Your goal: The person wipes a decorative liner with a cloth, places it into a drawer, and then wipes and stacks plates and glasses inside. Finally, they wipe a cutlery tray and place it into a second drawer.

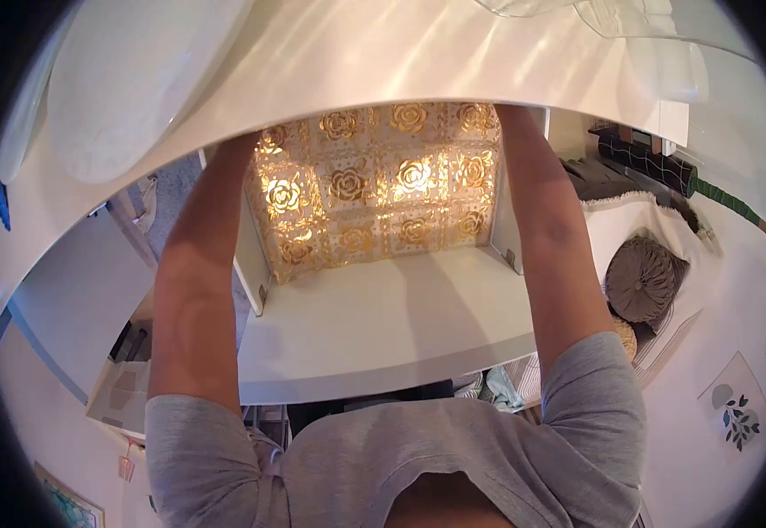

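Note:
Both my arms reach up into a white cabinet (374,326), and both hands are hidden behind its upper edge. My left forearm (194,290) passes along the left side panel, its wrist near the upper left corner of a shiny sheet with gold roses (348,185). At that sheet's upper right corner, my right forearm (559,238) goes out of sight past the right side panel (506,220). The sheet covers the inner surface between the panels and reflects light. Whether either hand touches it cannot be seen.
Above is a white surface (383,62) with a large white oval object (141,79) at left and clear curved pieces (656,44) at right. A round grey cushion (642,280) lies on pale fabric at right. A white box (124,396) is at lower left.

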